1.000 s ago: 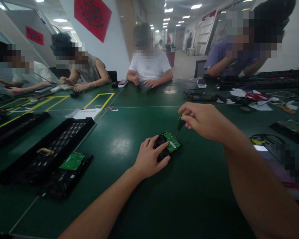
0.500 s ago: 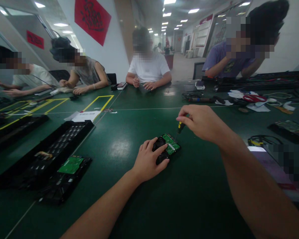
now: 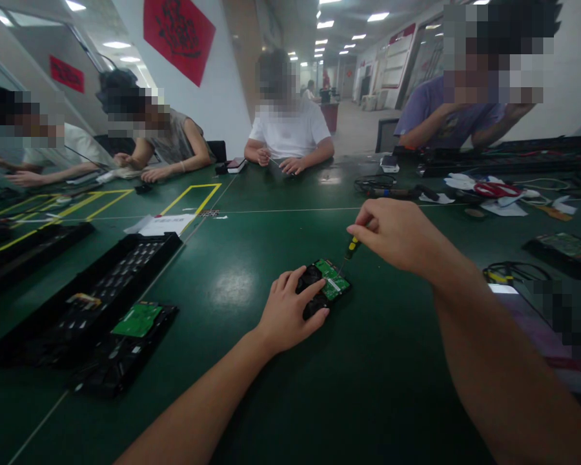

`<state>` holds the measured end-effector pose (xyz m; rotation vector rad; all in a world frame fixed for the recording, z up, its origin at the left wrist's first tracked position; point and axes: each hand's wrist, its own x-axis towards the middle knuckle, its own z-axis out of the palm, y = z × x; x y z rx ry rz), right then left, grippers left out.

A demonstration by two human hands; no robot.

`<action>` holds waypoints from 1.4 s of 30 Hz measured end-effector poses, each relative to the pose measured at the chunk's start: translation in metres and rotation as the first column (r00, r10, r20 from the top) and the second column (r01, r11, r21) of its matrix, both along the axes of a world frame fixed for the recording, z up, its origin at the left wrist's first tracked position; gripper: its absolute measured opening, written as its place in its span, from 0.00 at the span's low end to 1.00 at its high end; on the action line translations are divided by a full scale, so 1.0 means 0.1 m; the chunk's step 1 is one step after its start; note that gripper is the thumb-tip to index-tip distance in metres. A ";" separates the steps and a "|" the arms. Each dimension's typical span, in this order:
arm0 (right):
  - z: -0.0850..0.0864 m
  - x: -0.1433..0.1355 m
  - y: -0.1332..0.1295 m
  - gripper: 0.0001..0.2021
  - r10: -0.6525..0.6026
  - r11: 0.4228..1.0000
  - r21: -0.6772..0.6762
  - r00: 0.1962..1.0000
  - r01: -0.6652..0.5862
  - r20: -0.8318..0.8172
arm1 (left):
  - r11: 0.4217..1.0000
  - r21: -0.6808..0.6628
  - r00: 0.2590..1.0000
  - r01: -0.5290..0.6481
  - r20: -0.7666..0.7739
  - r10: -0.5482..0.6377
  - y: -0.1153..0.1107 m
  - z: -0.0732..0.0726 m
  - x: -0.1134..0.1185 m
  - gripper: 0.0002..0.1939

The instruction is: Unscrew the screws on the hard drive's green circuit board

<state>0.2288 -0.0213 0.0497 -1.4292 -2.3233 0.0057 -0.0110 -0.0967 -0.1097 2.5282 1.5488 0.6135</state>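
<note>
A hard drive [image 3: 336, 286] lies on the dark green table with its green circuit board facing up. My left hand [image 3: 290, 310] steadies it, fingers spread over the black part and thumb along the near edge. Between the closed fingertips of my right hand [image 3: 392, 232] is the top of a screwdriver [image 3: 351, 248] with a black and yellow handle. The screwdriver leans, and its thin shaft reaches down to the board's right edge. Whether the tip sits in a screw is too small to tell.
Left of my hands are a long black tray [image 3: 126, 271] and a black unit with a green board [image 3: 138, 320]. To the right lie a phone-like screen [image 3: 527, 316], coiled cables [image 3: 510, 272] and another circuit board unit [image 3: 566, 248]. Several people sit across the table.
My right hand and the screwdriver's handle have shifted slightly to the right. My left hand and the hard drive stay in place.
</note>
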 end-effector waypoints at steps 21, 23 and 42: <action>0.01 -0.01 0.01 0.07 0.088 0.996 0.000 0.996 -0.088 -0.009 | 1.000 0.022 0.999 0.022 -0.024 -0.021 0.02 -0.03 -0.03 0.32; -0.01 -0.02 0.01 0.08 0.070 0.997 0.025 0.998 -0.070 0.009 | 0.999 0.027 1.000 0.022 -0.022 -0.021 0.02 -0.04 -0.03 0.33; -0.01 -0.02 -0.05 0.08 0.165 0.982 -0.074 0.978 -0.175 -0.125 | 1.000 0.019 0.999 0.020 -0.033 -0.020 0.01 -0.03 -0.03 0.32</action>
